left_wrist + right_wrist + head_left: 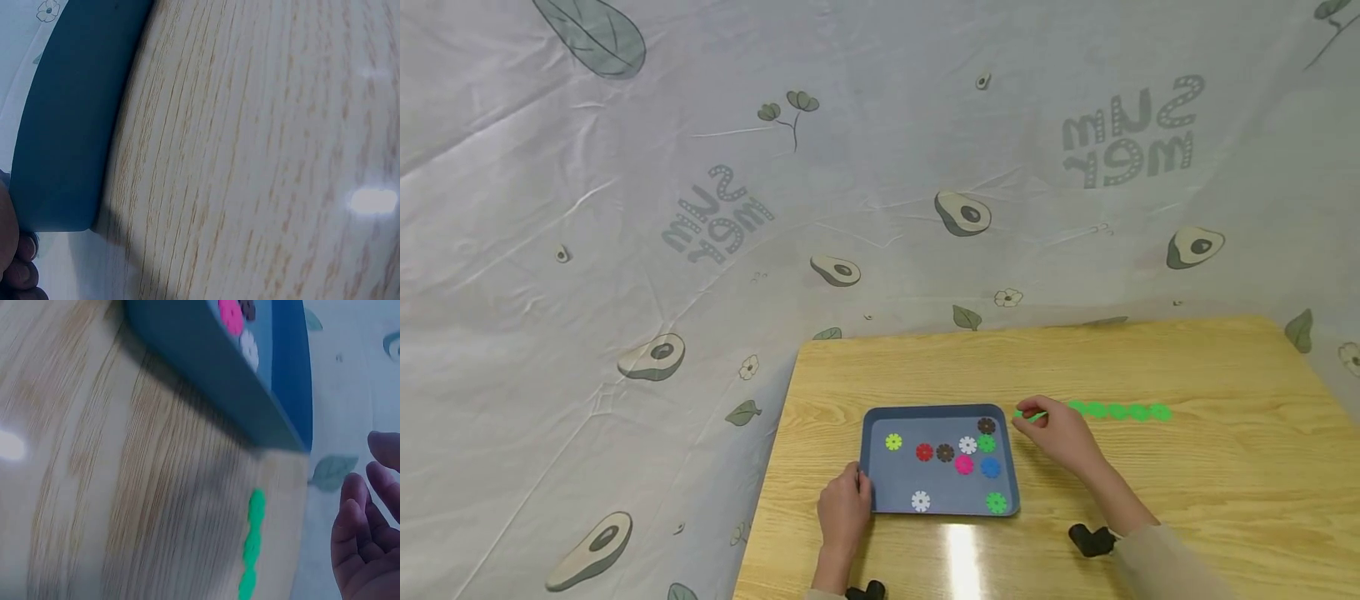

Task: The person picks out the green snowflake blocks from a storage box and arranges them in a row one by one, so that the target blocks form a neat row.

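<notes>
My left hand (844,507) grips the near-left side of a shallow blue-grey tray (940,503). In the left wrist view the tray's wall (75,125) fills the upper left, with curled fingers (24,269) at its end. Beyond the tray's right side, my right hand (1060,433) hovers over a row of green notched discs (1117,411) on the table. Its thumb and fingers are loosely bent and apart, holding nothing, in the right wrist view. Part of the green row (252,547) lies below that hand; the hand hides some of it in the head view.
Inside the tray lie loose notched discs: a yellow-green disc (893,442), a red disc (924,452), a pink disc (964,464), a blue disc (991,467), plus brown, white and green ones. A patterned cloth (880,183) hangs behind the wooden table (1225,483).
</notes>
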Demonstrator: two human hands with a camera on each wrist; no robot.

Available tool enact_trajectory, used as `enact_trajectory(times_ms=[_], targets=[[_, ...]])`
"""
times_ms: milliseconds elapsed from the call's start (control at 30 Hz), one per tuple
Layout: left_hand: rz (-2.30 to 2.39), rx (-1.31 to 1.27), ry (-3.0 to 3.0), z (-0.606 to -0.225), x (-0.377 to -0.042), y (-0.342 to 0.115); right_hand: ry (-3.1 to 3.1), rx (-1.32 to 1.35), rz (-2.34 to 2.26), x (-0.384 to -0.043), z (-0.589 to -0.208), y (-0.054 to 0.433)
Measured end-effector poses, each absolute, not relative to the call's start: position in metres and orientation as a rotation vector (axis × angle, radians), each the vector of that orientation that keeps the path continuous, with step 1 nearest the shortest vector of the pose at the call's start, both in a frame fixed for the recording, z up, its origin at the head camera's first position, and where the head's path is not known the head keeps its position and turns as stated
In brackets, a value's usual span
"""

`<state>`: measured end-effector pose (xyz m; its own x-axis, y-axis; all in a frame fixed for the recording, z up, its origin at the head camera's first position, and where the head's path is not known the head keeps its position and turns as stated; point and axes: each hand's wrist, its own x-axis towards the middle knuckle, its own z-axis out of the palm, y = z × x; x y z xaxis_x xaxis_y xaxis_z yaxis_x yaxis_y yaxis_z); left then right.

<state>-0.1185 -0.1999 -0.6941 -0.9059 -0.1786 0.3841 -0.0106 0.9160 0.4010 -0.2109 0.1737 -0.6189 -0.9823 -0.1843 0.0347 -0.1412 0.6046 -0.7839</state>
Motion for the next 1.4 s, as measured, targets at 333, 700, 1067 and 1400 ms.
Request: enact_trajectory(times_ms=[333,700,1067,1400], targets=[[-0.527,0.135,-2.622,-0.695,-0.119,-0.199,2.721,-0.385,-1.161,-0.208,-0.626,0.113],[-0.581,0.212,-2.685,-0.693,-0.116,-0.198,2.996,-0.497,-0.644,-0.207,-0.647,0.086],[-0.606,0.242,-2.716,-0.692,-0.119,-0.197,3.036,-0.485,-0.403,-0.211,-0.653,0.080],[-0.610,0.247,-2.702,-0.693,-0.120,-0.196,3.002,-0.484,-0.346,-0.213,-0.645,0.079]])
